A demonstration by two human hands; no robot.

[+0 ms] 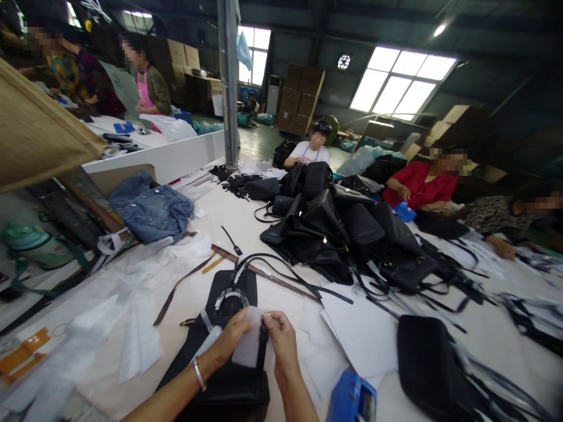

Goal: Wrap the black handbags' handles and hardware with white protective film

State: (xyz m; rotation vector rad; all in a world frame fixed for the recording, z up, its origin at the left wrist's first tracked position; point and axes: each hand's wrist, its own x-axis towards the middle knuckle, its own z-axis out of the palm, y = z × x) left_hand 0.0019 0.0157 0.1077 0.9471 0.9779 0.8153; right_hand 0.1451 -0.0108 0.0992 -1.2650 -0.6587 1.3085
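Observation:
A black bag lies on the table right in front of me, its flap stretched away from me. My left hand, with a bracelet at the wrist, pinches a small white translucent sheet above the bag. The fingers of my right hand are closed on the upper end of a short black strap, which hangs along the sheet's right edge. Something small and gold-coloured shows at these fingertips. Beyond my left hand, a ring-shaped handle in pale wrapping rests on the bag.
Black bags are heaped across the table. Another black bag and a blue tool-like object lie at right, near white paper sheets. Denim cloth and white wrapping lie left. Several people sit around the tables.

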